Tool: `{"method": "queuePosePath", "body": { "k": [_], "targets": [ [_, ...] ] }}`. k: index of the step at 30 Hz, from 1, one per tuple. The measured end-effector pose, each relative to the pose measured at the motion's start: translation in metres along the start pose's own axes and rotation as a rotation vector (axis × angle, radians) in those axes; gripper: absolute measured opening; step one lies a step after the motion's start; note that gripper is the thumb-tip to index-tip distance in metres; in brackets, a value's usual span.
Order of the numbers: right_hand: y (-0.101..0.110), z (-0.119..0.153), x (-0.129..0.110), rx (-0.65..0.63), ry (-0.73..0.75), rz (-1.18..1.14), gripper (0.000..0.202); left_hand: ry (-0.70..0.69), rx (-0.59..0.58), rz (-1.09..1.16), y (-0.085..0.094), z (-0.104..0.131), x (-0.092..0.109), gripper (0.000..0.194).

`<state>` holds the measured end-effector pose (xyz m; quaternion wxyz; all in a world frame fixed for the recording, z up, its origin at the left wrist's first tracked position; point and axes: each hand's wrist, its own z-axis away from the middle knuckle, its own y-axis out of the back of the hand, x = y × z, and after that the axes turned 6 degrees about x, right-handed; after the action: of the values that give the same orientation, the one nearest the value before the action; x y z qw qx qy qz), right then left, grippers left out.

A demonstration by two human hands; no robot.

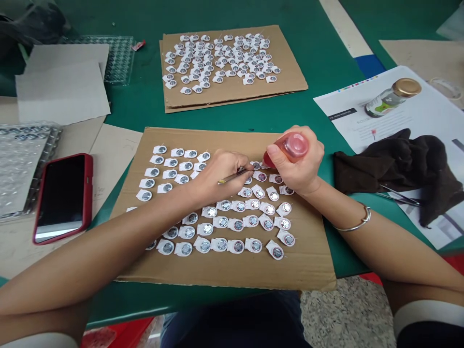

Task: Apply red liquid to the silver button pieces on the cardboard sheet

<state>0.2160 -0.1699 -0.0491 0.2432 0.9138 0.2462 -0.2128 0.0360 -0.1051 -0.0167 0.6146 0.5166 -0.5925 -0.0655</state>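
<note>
My right hand [304, 162] is wrapped around a pink squeeze bottle [294, 146], tilted with its base up toward me. Its lower end is over the upper right of a brown cardboard sheet [224, 273]. Close by on the left, my left hand [226, 171] is closed on a thin stick-like tool [231, 178] with a yellowish end; its exact kind is unclear. Rows of small round silver discs on white tabs [238, 206] lie on the cardboard. My left hand and forearm hide some of them, and the bottle's tip is hard to see.
Another cardboard stack [232, 99] with many similar pieces lies farther back. At left are a red-cased phone [63, 198] and clear plastic trays [118, 58]. To the right lie a glass jar [393, 96], printed paper [348, 116], dark cloth [391, 169] and metal tweezers [400, 195].
</note>
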Motion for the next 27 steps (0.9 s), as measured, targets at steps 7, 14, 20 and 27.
{"method": "queuePosePath", "body": {
  "k": [7,14,20,27],
  "targets": [
    [-0.0001,0.0002,0.0006,0.000,-0.024,-0.005,0.031,0.003,-0.004,-0.004,-0.0003,-0.0001,0.0001,0.017],
    [-0.0003,0.0003,0.0013,-0.002,-0.027,0.013,0.031,0.006,-0.001,0.010,-0.0004,0.0005,0.0004,0.016],
    [0.0000,-0.0003,0.0002,0.009,-0.018,0.011,0.031,0.012,0.000,0.007,-0.0012,0.0009,-0.0015,0.016],
    [0.0019,-0.0005,-0.0023,-0.016,-0.041,0.012,0.031,0.016,-0.006,0.012,-0.0006,0.0004,-0.0012,0.017]
  ]
}}
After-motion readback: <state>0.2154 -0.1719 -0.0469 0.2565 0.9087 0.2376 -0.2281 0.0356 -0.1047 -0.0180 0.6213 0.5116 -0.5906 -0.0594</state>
